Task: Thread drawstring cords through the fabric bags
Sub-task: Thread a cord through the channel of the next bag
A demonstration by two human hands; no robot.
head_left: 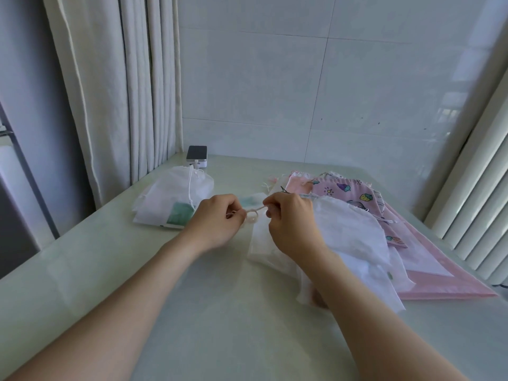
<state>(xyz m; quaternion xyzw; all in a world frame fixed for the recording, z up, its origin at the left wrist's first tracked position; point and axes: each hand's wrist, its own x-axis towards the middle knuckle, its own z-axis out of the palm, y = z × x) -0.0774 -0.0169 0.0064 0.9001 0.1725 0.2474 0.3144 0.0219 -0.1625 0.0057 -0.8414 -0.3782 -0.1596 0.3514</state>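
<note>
**Drawstring cord [254,213], white: pinched between two hands, loop not yet closed**

Location: held just above the table [220,312], near its middle, at the top edge of a white fabric bag [259,243] that lay flat beneath the right wrist.

Left hand [217,224]: fingers curled, pinching one run of the cord.

Right hand [291,224]: fingers curled, pinching the other run.

Condition: the cord formed a small open loop between the hands, probably a knot in the making. Whether it already ran through the bag's channel could not be told.

Adjacent stock: a stack of white bags [170,199] with cords, to the left; a heap of pink and printed bags [354,196], to the right.

Hazards, as judged:
- A thin, slack cord could slip from either pinch, and the loop would fall open.
- An uneven pull might draw a free end back into the channel.
- Tightening too early could set the knot short or snag the thin fabric.
</note>
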